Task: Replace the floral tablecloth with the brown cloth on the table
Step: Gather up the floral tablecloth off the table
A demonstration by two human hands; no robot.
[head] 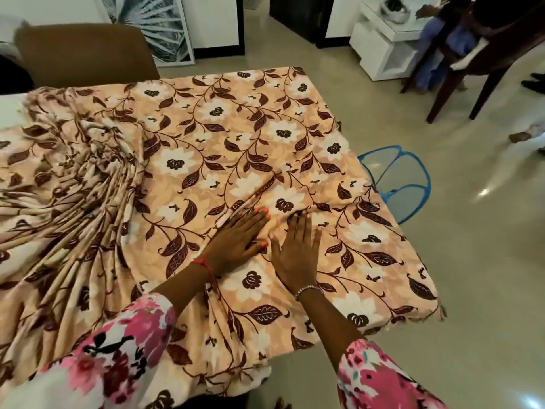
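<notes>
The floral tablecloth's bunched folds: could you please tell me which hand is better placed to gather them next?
Probably the left. The left hand lies flat on the floral tablecloth, nearer the bunched folds; the right hand lies farther from them, toward the cloth's smooth side.

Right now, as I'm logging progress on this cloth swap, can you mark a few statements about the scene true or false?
1. The left hand and the right hand lie flat, side by side, on the floral tablecloth. True.
2. The floral tablecloth is smooth all over. False: its left part is bunched into folds.
3. A blue-rimmed mesh basket sits on the floor to the right. True.
4. The left hand grips a brown cloth. False: it holds nothing, and its fingers are straight on the floral cloth.
5. The right wrist wears a red cord. False: the red cord is on the left wrist, and the right wrist has a bracelet.
</notes>
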